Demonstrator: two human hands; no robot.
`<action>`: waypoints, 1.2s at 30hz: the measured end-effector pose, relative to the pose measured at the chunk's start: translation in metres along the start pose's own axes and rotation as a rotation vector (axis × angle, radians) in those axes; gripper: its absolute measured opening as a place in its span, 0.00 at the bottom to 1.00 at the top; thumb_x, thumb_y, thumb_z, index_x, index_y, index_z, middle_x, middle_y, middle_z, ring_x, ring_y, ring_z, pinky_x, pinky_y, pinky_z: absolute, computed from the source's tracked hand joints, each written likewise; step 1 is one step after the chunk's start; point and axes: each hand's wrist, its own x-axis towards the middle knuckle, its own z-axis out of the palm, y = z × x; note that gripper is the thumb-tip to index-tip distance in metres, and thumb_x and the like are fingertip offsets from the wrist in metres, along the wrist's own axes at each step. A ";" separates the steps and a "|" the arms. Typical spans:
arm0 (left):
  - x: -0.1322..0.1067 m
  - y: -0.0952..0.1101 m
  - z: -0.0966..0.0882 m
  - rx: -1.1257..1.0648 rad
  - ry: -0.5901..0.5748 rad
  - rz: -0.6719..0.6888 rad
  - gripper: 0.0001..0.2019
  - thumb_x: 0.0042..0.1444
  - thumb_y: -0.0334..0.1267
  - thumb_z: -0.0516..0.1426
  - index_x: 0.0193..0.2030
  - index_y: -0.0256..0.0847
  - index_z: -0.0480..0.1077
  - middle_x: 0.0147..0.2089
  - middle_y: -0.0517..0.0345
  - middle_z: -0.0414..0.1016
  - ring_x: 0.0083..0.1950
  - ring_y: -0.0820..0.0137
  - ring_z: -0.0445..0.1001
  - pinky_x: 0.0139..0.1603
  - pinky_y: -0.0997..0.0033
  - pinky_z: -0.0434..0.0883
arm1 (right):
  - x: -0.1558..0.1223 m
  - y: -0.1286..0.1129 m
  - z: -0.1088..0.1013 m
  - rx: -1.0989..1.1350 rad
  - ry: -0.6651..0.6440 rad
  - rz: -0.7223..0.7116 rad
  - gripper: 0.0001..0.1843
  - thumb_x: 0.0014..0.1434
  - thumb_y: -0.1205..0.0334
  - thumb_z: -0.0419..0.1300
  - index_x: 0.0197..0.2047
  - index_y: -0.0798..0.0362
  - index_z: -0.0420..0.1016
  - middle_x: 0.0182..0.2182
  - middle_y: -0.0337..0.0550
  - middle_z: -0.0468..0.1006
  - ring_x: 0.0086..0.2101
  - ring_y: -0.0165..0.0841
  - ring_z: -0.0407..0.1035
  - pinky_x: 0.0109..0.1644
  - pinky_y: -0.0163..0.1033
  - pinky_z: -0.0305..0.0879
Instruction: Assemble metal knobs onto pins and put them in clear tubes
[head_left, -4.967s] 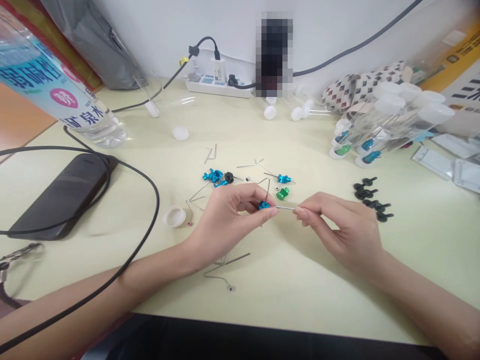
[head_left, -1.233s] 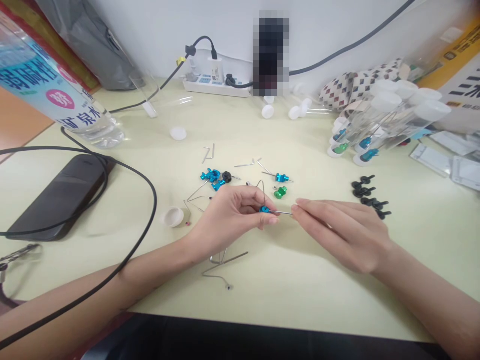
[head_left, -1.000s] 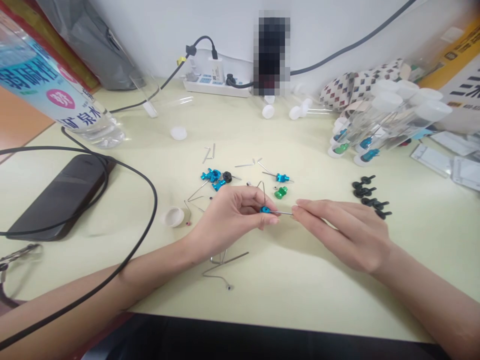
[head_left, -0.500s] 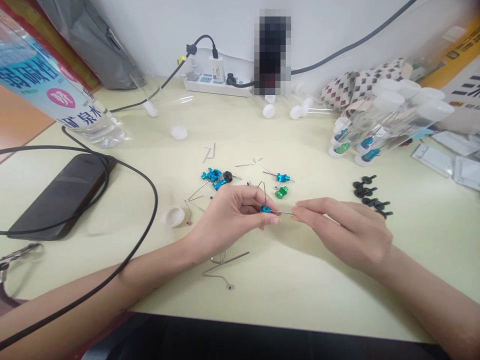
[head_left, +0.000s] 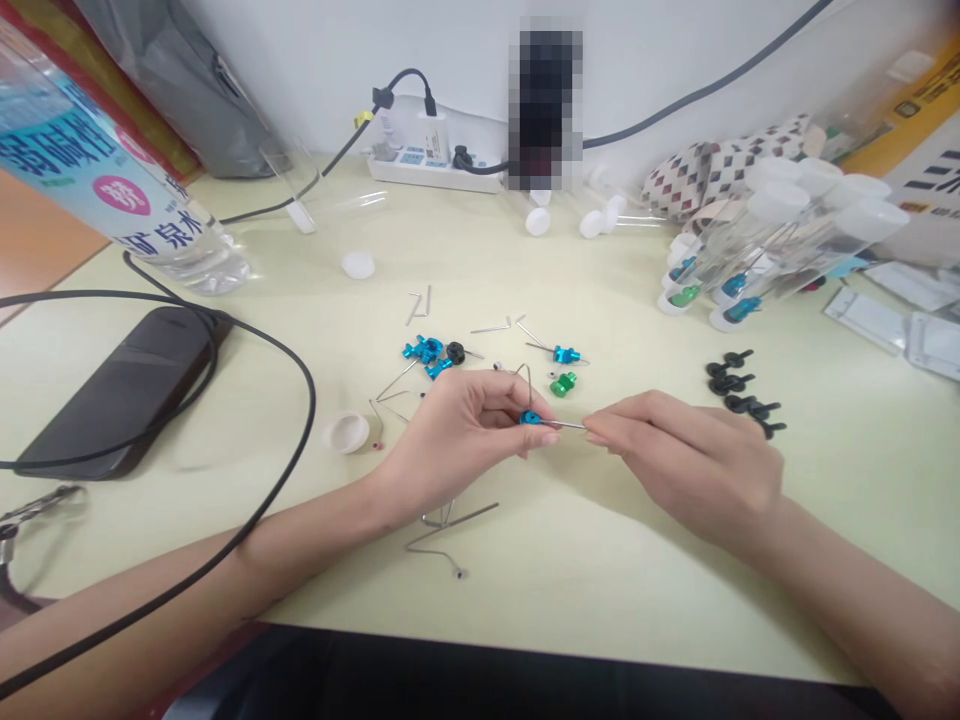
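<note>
My left hand [head_left: 465, 425] pinches a small blue metal fitting [head_left: 529, 418] between thumb and fingers. A bent thin wire [head_left: 526, 376] rises from the fitting. My right hand [head_left: 694, 455] is closed on a thin metal rod [head_left: 566, 425], which reaches left to the fitting; its far end is hidden by the fingers. Beyond the hands lie blue fittings [head_left: 424, 349], a black round part [head_left: 455, 352], another blue fitting with a wire [head_left: 567, 355] and a green fitting [head_left: 564, 384]. Bent wires [head_left: 450, 530] with small tips lie below my left wrist.
Small L-shaped keys [head_left: 491, 328] lie farther back. A white cap [head_left: 349, 432] is left of my hand, black screws [head_left: 739, 385] to the right. Capped clear tubes [head_left: 814, 235] stand back right. A phone [head_left: 124, 390], black cable [head_left: 307, 390] and water bottle [head_left: 127, 170] occupy the left.
My right hand has turned slightly about the rod, with its knuckles shifted a little. The left hand holds the blue fitting in nearly the same place.
</note>
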 end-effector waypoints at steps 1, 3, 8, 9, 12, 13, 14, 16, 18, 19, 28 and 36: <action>0.000 0.000 0.000 0.002 0.000 0.002 0.06 0.52 0.36 0.61 0.35 0.35 0.74 0.34 0.54 0.77 0.32 0.73 0.72 0.33 0.74 0.73 | 0.000 0.000 0.000 0.001 -0.003 0.002 0.03 0.59 0.67 0.59 0.37 0.51 0.73 0.29 0.36 0.77 0.22 0.22 0.63 0.22 0.29 0.58; 0.000 0.000 0.000 0.004 0.000 0.005 0.06 0.52 0.35 0.61 0.34 0.35 0.74 0.34 0.54 0.77 0.31 0.74 0.72 0.33 0.74 0.73 | 0.001 0.000 0.000 -0.006 -0.002 0.004 0.03 0.59 0.68 0.59 0.36 0.51 0.73 0.29 0.35 0.77 0.22 0.21 0.64 0.21 0.29 0.57; -0.001 0.001 0.001 0.014 0.007 0.020 0.06 0.52 0.36 0.61 0.34 0.35 0.74 0.33 0.55 0.77 0.30 0.75 0.72 0.32 0.75 0.72 | 0.005 -0.001 0.000 0.061 0.009 0.024 0.04 0.58 0.71 0.59 0.35 0.53 0.73 0.27 0.36 0.77 0.22 0.20 0.65 0.21 0.29 0.56; -0.001 0.001 0.001 0.018 0.009 0.022 0.06 0.52 0.36 0.61 0.34 0.35 0.74 0.33 0.55 0.77 0.30 0.75 0.72 0.32 0.76 0.72 | 0.006 -0.002 -0.001 0.086 -0.001 0.042 0.04 0.58 0.71 0.59 0.35 0.53 0.73 0.27 0.36 0.76 0.22 0.21 0.66 0.21 0.29 0.57; -0.001 0.002 0.001 0.039 0.021 0.025 0.05 0.51 0.35 0.61 0.34 0.35 0.74 0.32 0.56 0.76 0.29 0.76 0.72 0.31 0.77 0.71 | 0.009 -0.005 -0.002 0.156 -0.042 0.111 0.07 0.60 0.71 0.56 0.35 0.54 0.74 0.24 0.36 0.76 0.22 0.21 0.68 0.22 0.29 0.57; -0.001 0.002 0.001 0.047 0.025 0.031 0.05 0.51 0.35 0.61 0.34 0.35 0.74 0.31 0.56 0.76 0.29 0.76 0.72 0.30 0.77 0.71 | 0.009 -0.006 -0.002 0.182 -0.049 0.132 0.07 0.61 0.71 0.55 0.35 0.54 0.74 0.23 0.37 0.75 0.22 0.22 0.68 0.22 0.29 0.57; 0.000 0.002 0.001 0.054 0.029 0.039 0.05 0.51 0.35 0.61 0.33 0.35 0.74 0.32 0.56 0.77 0.29 0.76 0.72 0.30 0.77 0.71 | 0.009 -0.006 -0.002 0.209 -0.054 0.147 0.08 0.61 0.71 0.54 0.35 0.55 0.74 0.23 0.37 0.75 0.22 0.22 0.68 0.22 0.29 0.58; 0.000 0.001 0.001 0.065 0.032 0.052 0.06 0.51 0.36 0.61 0.33 0.35 0.74 0.32 0.56 0.77 0.30 0.75 0.72 0.31 0.76 0.72 | 0.010 -0.007 -0.002 0.253 -0.057 0.165 0.08 0.61 0.71 0.54 0.36 0.55 0.75 0.23 0.38 0.74 0.22 0.22 0.67 0.23 0.29 0.58; 0.000 0.000 0.001 0.078 0.031 0.060 0.06 0.51 0.36 0.61 0.33 0.35 0.74 0.32 0.56 0.77 0.30 0.74 0.72 0.31 0.75 0.72 | 0.010 -0.008 -0.002 0.277 -0.061 0.181 0.09 0.61 0.70 0.54 0.37 0.54 0.75 0.22 0.37 0.73 0.21 0.23 0.66 0.22 0.29 0.57; 0.000 -0.001 0.001 0.085 0.030 0.062 0.06 0.52 0.37 0.61 0.33 0.35 0.74 0.32 0.55 0.77 0.30 0.74 0.72 0.31 0.75 0.73 | 0.010 -0.008 -0.002 0.283 -0.065 0.188 0.09 0.62 0.69 0.54 0.37 0.54 0.75 0.21 0.37 0.72 0.21 0.23 0.65 0.22 0.29 0.57; -0.002 0.000 0.002 0.169 0.059 0.111 0.05 0.53 0.36 0.60 0.33 0.37 0.75 0.33 0.56 0.77 0.32 0.73 0.73 0.31 0.76 0.71 | 0.012 -0.013 -0.003 0.430 -0.107 0.280 0.10 0.61 0.69 0.53 0.37 0.55 0.76 0.20 0.37 0.70 0.20 0.24 0.63 0.22 0.29 0.58; -0.002 0.003 0.001 0.055 0.038 0.039 0.06 0.53 0.37 0.60 0.33 0.36 0.74 0.31 0.55 0.76 0.31 0.73 0.71 0.31 0.75 0.71 | 0.007 -0.006 0.003 0.181 -0.056 0.012 0.15 0.59 0.63 0.60 0.48 0.60 0.71 0.33 0.45 0.78 0.31 0.28 0.72 0.33 0.32 0.69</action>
